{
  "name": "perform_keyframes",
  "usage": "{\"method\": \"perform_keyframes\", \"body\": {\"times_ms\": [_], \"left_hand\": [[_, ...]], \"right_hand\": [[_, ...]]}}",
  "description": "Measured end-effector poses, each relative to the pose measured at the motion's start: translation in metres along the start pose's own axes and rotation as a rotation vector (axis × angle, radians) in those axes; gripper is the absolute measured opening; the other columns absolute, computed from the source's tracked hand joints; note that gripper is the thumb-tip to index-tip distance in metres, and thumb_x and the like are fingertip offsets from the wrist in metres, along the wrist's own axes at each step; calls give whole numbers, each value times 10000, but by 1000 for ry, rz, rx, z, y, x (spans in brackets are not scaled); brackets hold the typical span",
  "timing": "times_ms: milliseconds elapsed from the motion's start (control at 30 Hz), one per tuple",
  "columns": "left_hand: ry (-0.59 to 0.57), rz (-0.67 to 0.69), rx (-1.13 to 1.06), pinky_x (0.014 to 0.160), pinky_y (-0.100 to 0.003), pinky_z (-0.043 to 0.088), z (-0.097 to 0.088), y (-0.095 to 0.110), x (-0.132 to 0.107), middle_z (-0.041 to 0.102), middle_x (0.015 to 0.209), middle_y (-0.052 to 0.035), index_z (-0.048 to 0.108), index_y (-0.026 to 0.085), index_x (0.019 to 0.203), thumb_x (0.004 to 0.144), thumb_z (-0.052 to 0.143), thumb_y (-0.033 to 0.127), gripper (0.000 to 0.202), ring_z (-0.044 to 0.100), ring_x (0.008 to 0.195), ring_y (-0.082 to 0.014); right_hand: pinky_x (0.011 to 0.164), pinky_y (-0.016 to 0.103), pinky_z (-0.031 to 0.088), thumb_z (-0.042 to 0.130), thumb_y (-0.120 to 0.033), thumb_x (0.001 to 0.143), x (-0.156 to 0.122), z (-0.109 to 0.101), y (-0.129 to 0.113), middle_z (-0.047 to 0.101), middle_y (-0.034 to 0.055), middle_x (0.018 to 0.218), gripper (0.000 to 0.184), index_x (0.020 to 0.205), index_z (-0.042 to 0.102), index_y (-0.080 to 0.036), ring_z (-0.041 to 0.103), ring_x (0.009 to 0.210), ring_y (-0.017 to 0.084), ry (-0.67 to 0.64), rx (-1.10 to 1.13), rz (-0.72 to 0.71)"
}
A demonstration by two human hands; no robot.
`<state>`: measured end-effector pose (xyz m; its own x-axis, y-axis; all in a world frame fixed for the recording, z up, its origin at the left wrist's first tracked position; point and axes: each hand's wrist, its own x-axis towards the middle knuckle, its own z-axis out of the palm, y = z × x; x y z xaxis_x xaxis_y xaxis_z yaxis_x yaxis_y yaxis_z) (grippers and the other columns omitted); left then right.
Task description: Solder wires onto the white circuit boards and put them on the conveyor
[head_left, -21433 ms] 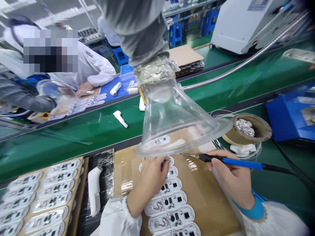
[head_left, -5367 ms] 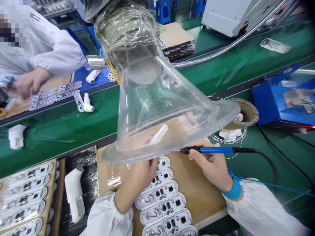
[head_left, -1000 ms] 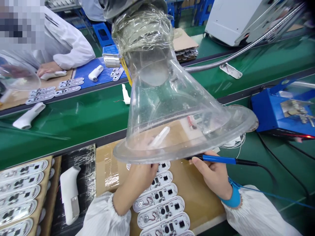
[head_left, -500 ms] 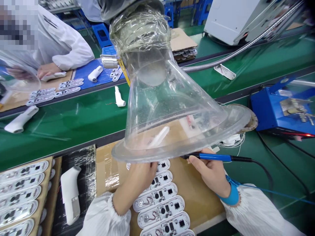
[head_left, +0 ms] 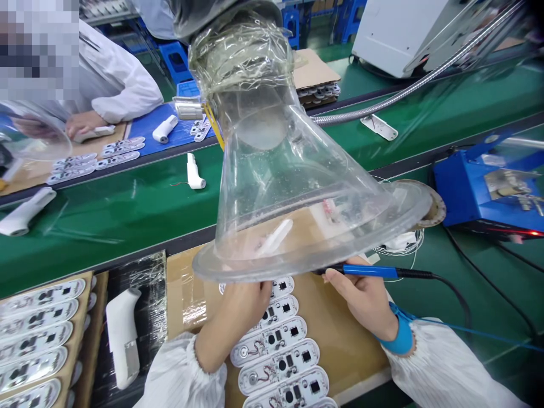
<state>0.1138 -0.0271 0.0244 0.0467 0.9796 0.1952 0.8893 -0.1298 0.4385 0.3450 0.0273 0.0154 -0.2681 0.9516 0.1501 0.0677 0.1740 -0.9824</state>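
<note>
The right grip (head_left: 366,303) was closed pen-fashion round the blue sleeve of the soldering iron (head_left: 374,272). The iron's tip was hidden under the rim of the clear fume hood (head_left: 297,187) just above both grips. The left grip (head_left: 240,310) lay knuckles-up on the top of a column of circuit boards (head_left: 276,354), and its fingertips vanished beneath the hood, so I could not tell whether it pinched anything. The iron looked light and stiff, best held on that insulated sleeve, well back from the tip. The boards looked thin, light and fragile, with loose wires, so their edges seemed the safest hold.
</note>
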Motion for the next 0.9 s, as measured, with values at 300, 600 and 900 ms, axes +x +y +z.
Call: {"method": "perform_keyframes", "body": {"times_ms": [300, 600, 900], "left_hand": [[-17, -9, -2, 998, -541, 540, -2, 2, 2, 617, 1359, -143, 682, 205, 883, 1004, 522, 160, 205, 598, 1244, -321], [-111, -133, 56, 742, -410, 545, -6, 9, -3, 644, 845, -60, 691, 235, 869, 1011, 549, 170, 211, 615, 787, -240], [-112, -197, 101, 853, -453, 491, -8, 14, -6, 668, 1037, -70, 658, 228, 860, 999, 560, 134, 194, 619, 1007, -278]], "right_hand": [[582, 257, 580, 696, -263, 951, -3, -3, 5, 728, 22, 813, 80, 967, 770, -236, 702, 673, 174, 38, -5, 18], [605, 264, 610, 740, -388, 948, -11, -11, 17, 781, 63, 914, 168, 995, 795, -236, 713, 678, 194, 103, -40, 71], [587, 306, 645, 820, -429, 873, -9, -23, 41, 794, 98, 913, 222, 971, 818, -229, 750, 687, 252, 186, 68, 94]]}}
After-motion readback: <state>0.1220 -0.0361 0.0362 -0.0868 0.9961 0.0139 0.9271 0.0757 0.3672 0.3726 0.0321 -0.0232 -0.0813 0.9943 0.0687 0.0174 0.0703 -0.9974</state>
